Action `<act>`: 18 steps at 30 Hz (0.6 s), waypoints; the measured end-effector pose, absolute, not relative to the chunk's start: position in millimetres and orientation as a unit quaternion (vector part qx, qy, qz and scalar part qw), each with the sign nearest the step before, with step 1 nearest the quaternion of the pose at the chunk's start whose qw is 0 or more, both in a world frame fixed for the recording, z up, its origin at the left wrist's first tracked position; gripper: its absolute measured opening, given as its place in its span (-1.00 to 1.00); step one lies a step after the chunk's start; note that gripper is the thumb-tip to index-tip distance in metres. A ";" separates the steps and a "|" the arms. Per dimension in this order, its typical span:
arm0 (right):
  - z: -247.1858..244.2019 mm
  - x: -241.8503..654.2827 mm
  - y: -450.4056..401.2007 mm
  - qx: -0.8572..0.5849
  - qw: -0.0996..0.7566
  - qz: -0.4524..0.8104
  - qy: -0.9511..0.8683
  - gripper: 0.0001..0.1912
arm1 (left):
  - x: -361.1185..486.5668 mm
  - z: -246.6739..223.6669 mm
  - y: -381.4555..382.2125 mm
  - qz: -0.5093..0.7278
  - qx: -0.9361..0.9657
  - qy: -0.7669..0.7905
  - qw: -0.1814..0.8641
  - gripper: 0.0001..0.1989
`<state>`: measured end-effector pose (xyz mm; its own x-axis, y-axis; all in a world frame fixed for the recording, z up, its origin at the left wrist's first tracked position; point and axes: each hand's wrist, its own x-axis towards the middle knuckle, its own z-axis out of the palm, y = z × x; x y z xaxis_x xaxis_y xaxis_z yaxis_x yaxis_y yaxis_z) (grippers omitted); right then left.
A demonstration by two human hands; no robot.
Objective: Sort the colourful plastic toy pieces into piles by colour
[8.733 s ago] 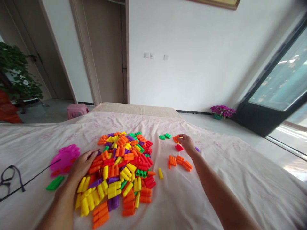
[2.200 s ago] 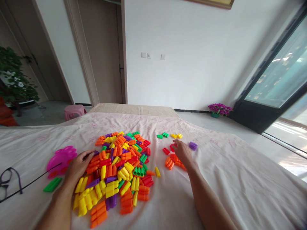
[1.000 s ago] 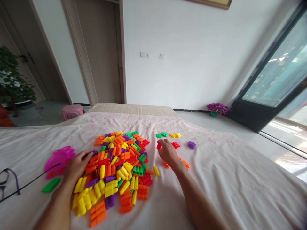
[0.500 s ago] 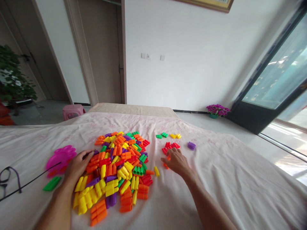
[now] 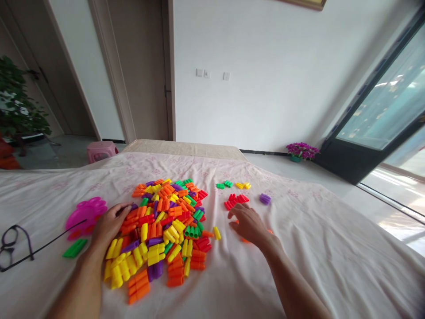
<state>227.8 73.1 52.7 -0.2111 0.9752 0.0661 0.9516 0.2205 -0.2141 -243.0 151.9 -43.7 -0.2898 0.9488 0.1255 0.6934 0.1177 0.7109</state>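
Observation:
A large heap of orange, yellow, red, green and purple plastic pieces (image 5: 166, 226) lies on the pale cloth. At its left edge is my left hand (image 5: 111, 221), thumb and fingers closed around a small purple piece (image 5: 133, 207). My right hand (image 5: 247, 223) hovers over the cloth right of the heap, fingers apart, with orange pieces (image 5: 245, 240) partly hidden beneath it. Just beyond its fingers lie red pieces (image 5: 236, 200). Small groups of green (image 5: 224, 184), yellow (image 5: 243, 185) and purple pieces (image 5: 265, 199) sit around these.
A pink paw-shaped tray (image 5: 81, 215), a green piece (image 5: 75, 248) and dark-framed glasses (image 5: 16, 248) lie at the left. One yellow piece (image 5: 217, 233) sits between the heap and my right hand. A pink stool (image 5: 101, 151) stands past the cloth.
My right hand has shifted slightly right, and an orange piece that showed by its fingertips is no longer seen there. My left hand stays at the heap's edge. The view has tilted slightly.

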 end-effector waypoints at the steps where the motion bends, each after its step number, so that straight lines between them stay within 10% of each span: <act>1: 51.6 217.9 71.4 -0.582 0.114 0.090 -0.800 -0.85 | -242.9 -43.4 151.7 0.347 0.567 0.724 0.185 -0.55; 18: 58.0 220.3 77.8 -0.600 0.111 0.104 -0.785 -0.83 | -243.8 -44.0 152.5 0.332 0.555 0.737 0.197 -0.52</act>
